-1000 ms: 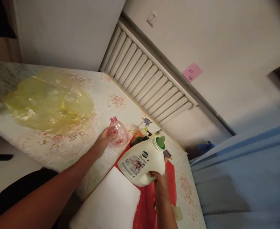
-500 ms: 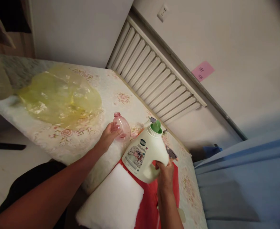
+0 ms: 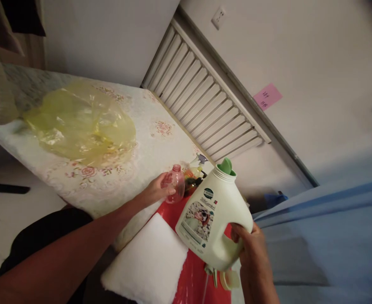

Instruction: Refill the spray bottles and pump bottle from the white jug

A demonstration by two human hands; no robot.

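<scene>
My left hand is wrapped around a small clear pink bottle with no cap, held upright just above the red sheet. My right hand grips the handle of a large white detergent jug with a picture label and an open green spout at its top. The jug is lifted near me and tilted slightly, to the right of the pink bottle and apart from it.
A floral tablecloth covers the table, with a crumpled yellow plastic bag at the far left. A white foam block lies near me. Spray bottles stand behind the pink bottle. A radiator, a pink note and blue fabric are beyond.
The jug has been lifted up and toward me, to the right. My left hand has stood the pink bottle more upright and shifted it right, over the red sheet's edge.
</scene>
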